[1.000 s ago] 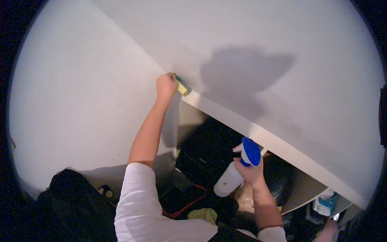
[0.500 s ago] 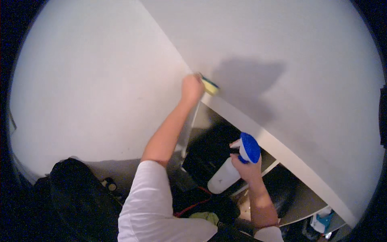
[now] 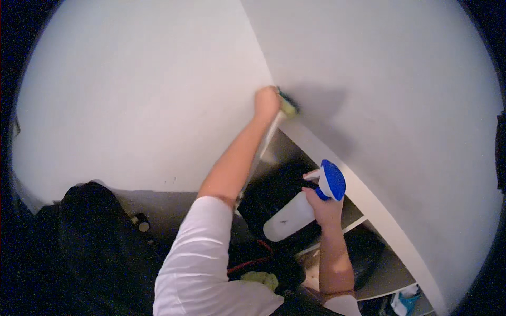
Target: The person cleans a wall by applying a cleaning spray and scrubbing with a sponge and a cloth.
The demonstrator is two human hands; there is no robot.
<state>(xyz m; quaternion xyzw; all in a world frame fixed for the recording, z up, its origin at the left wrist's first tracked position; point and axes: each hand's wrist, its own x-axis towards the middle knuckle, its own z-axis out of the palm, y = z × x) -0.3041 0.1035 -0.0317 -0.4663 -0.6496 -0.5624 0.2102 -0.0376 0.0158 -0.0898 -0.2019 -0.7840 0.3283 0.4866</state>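
Note:
My left hand [image 3: 267, 102] is closed around a yellow sponge [image 3: 289, 107] with a dark green scouring side. It is at the corner where the two white surfaces meet, just above the end of a pale shelf edge [image 3: 337, 163]. The sponge is slightly blurred, and whether it touches the surface is hard to make out. Lower and to the right, my right hand [image 3: 328, 210] grips a spray bottle [image 3: 290, 220] by its neck. The bottle has a white body and a blue and white trigger head [image 3: 333, 180]. It is tilted, its base toward the lower left.
Open shelf compartments [image 3: 387, 263] lie below the pale edge, with dark items inside. A teal and white object [image 3: 406, 300] sits at the lower right. Dark fabric [image 3: 95, 231] fills the lower left, near a small round-ended item [image 3: 141, 222]. Greenish cloth [image 3: 261, 279] lies at the bottom.
The view has turned slightly, so the corner line stands farther right. My left hand with the sponge appears a little higher and to the right. Both hands keep their holds.

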